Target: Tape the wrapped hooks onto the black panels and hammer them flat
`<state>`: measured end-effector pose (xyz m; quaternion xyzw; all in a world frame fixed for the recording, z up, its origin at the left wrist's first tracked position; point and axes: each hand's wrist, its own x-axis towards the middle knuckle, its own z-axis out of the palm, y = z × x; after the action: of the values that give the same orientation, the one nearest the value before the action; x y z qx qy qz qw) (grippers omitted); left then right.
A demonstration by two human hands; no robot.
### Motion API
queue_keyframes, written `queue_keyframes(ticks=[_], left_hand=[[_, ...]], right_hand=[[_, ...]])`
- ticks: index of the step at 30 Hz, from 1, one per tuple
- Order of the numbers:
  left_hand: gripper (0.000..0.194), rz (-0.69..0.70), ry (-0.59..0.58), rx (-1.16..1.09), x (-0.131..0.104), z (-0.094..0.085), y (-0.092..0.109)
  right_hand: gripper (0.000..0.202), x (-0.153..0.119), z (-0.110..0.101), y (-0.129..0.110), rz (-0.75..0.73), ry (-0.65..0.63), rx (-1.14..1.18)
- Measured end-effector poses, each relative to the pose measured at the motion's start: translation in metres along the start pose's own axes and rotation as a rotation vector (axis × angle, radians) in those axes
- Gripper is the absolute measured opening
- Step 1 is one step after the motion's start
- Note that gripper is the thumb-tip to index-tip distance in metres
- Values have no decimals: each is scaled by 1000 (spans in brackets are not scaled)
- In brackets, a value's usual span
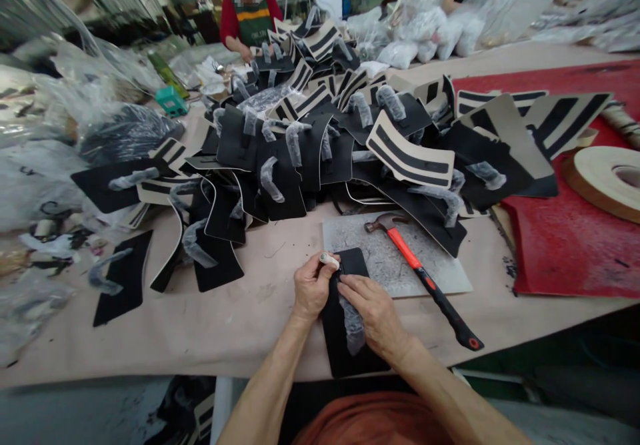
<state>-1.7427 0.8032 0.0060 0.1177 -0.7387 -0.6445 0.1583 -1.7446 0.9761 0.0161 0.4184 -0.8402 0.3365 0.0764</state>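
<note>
A black panel [345,358] with rounded corners lies at the table's front edge, partly over a grey plate [440,275]. On the panel runs a handle [354,328] wrapped in clear plastic. My left hand [313,285] is closed in a pinch at the handle's upper end, by a small white tube-like piece [329,260]; whether that is held or wrapped round a digit, I cannot tell. My right hand [373,311] curls over the upper part of the handle, its fingertips close to the left hand. A claw hammer [420,268] with a red and black grip rests across the plate.
Similar black panels [280,191] with wrapped handles and striped beige backs are heaped behind the plate. At right lie a red sheet [565,251] and a tape roll [613,178]. Plastic bags [40,171] crowd the left. Across the table stands a person [255,25].
</note>
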Motion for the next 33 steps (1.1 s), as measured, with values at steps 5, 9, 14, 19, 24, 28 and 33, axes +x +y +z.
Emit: queue_keyframes(ticks=[5,9,14,19,24,28,33], left_hand=[[14,40,7,49,-1,0,-1],[14,64,-4,74,-3,0,-5],[13,169,-7,162,-3,2,-6],[11,263,-8,237,-2,3,-3],[10,331,-42,301,-2,3,-1],[12,343,-57,324,-2,2,0],[12,349,-65,326,-2,3,-4]], right_hand=[[43,-1,-3,1,-21,-69,-27],[57,-7,-33,7,50,-124,-151],[36,-17,-93,35,452,-90,-488],[18,-9,-118,55,709,-432,-521],[14,18,-116,55,1004,-472,-30],[9,39,-118,41,1139,-494,393],[21,49,-127,2,1092,-347,555]])
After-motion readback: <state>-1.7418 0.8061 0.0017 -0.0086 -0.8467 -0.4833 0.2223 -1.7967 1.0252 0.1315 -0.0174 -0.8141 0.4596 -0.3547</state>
